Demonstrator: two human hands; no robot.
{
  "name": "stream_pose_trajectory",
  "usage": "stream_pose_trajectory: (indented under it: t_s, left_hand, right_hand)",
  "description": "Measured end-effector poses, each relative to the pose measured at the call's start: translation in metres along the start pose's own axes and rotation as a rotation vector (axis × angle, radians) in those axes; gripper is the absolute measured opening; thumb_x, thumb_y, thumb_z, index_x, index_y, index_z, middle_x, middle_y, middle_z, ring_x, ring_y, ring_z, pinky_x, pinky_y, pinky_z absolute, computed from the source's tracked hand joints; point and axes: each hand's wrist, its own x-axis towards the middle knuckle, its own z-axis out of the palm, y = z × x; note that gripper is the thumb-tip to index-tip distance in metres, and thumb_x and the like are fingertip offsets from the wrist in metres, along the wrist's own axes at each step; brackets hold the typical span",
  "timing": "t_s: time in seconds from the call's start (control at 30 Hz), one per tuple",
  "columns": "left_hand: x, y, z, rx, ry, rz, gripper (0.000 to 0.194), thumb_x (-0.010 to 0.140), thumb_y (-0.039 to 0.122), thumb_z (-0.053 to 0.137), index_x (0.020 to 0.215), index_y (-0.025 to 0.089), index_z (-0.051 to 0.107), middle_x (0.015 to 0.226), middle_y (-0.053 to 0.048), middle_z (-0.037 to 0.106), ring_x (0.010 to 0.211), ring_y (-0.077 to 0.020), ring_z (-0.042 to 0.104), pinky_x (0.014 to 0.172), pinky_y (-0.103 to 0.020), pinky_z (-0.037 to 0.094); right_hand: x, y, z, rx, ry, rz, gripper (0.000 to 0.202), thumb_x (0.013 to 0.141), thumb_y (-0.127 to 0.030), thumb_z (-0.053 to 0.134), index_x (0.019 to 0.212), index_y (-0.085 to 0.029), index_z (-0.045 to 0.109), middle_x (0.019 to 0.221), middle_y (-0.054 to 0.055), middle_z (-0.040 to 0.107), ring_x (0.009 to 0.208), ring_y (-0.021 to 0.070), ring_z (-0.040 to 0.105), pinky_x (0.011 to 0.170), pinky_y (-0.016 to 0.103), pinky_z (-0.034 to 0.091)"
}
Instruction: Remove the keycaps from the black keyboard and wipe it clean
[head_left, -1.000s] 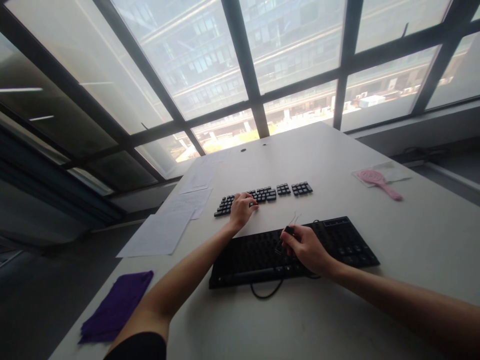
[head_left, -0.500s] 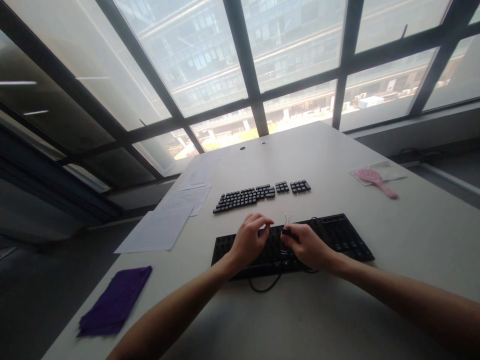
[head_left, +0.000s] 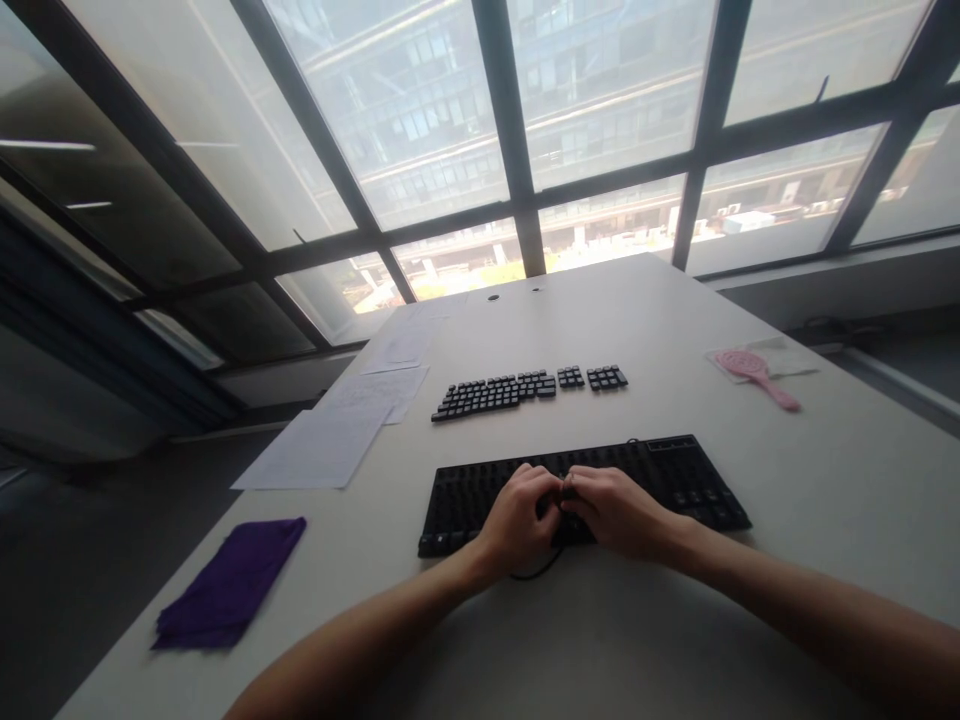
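Note:
A black keyboard (head_left: 465, 500) lies in front of me, many of its keycaps off, a few still on along the bottom row and at the right. My right hand (head_left: 619, 510) is closed above its middle, holding a wire keycap puller (head_left: 570, 491), of which only a small dark bit shows between the fingers. Against those fingertips, my left hand (head_left: 523, 515) is pinched closed; whatever it grips is hidden. Behind the keyboard, the removed black keycaps (head_left: 480, 397) stand in rows, with two smaller groups of keycaps (head_left: 606, 378) to their right.
White paper sheets (head_left: 315, 450) lie along the table's left side. A folded purple cloth (head_left: 229, 585) is at the near left edge. To the right, a pink hairbrush (head_left: 750, 368) rests on a clear plastic bag (head_left: 787, 357). A cable (head_left: 536, 572) loops out below the keyboard.
My left hand has moved right and down until its fingertips meet my right hand's. The puller's wire ends, upright above my right fist before, are now covered by fingers.

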Motion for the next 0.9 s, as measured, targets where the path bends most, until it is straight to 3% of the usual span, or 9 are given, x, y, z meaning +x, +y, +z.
stream_pose_trajectory:
  t_s: [0.1,0.3,0.43,0.53,0.63,0.73,0.9]
  left_hand:
    - [-0.002,0.005,-0.002,0.024,-0.06,0.055,0.01,0.076,0.01,0.06,0.078,0.02,0.062,0.084,-0.003,0.062,0.084,-0.0196,0.055,0.082,-0.034,0.045]
    - [0.0,0.0,0.001,0.009,-0.051,0.026,0.011,0.08,0.028,0.073,0.078,0.021,0.065,0.086,-0.004,0.064,0.084,-0.021,0.055,0.08,-0.036,0.046]
    - [0.001,-0.004,0.003,-0.077,-0.003,-0.01,0.008,0.082,0.026,0.073,0.087,0.021,0.068,0.087,-0.002,0.068,0.086,-0.0195,0.058,0.081,-0.034,0.046]
    - [0.0,-0.004,0.002,-0.114,0.021,0.013,0.01,0.082,0.024,0.075,0.089,0.022,0.069,0.088,-0.002,0.07,0.087,-0.0187,0.058,0.083,-0.033,0.046]
    - [-0.003,-0.006,0.003,-0.119,0.069,0.019,0.022,0.081,0.023,0.076,0.101,0.022,0.067,0.092,-0.002,0.07,0.089,-0.0192,0.059,0.082,-0.032,0.048]
    - [-0.006,-0.009,0.007,-0.103,0.107,0.032,0.034,0.083,0.024,0.074,0.115,0.023,0.061,0.095,-0.003,0.07,0.093,-0.0201,0.06,0.084,-0.033,0.05]
    - [-0.006,-0.007,0.007,0.02,0.077,0.124,0.02,0.093,0.027,0.062,0.112,0.023,0.061,0.099,-0.006,0.068,0.093,-0.0218,0.059,0.083,-0.035,0.051]
  right_hand:
    - [-0.003,-0.001,0.002,-0.032,-0.013,-0.088,0.017,0.092,-0.011,0.047,0.083,-0.018,0.06,0.076,0.003,0.058,0.062,0.0139,0.049,0.059,0.026,0.036]
    - [-0.001,0.001,0.002,0.26,0.122,0.097,0.018,0.093,-0.017,0.052,0.077,-0.018,0.061,0.076,0.004,0.063,0.066,0.0155,0.054,0.064,0.028,0.044]
    - [0.002,0.001,-0.001,0.328,0.205,0.178,0.014,0.091,-0.017,0.055,0.079,-0.017,0.062,0.069,0.002,0.062,0.065,0.0156,0.056,0.064,0.028,0.045]
    - [0.003,-0.002,-0.003,0.314,0.225,0.149,0.014,0.091,-0.018,0.056,0.078,-0.017,0.061,0.072,0.003,0.063,0.067,0.016,0.057,0.066,0.028,0.045]
    - [0.003,-0.004,-0.001,0.277,0.253,0.138,0.016,0.093,-0.021,0.054,0.079,-0.018,0.061,0.077,0.004,0.065,0.07,0.0172,0.059,0.067,0.029,0.045]
    - [0.003,-0.002,0.002,0.251,0.295,0.22,0.018,0.093,-0.025,0.054,0.077,-0.018,0.058,0.074,0.004,0.065,0.067,0.0176,0.059,0.065,0.029,0.044]
    - [0.003,-0.001,0.003,0.347,0.301,0.341,0.023,0.095,-0.03,0.053,0.075,-0.018,0.056,0.066,0.002,0.064,0.061,0.0166,0.058,0.059,0.028,0.043]
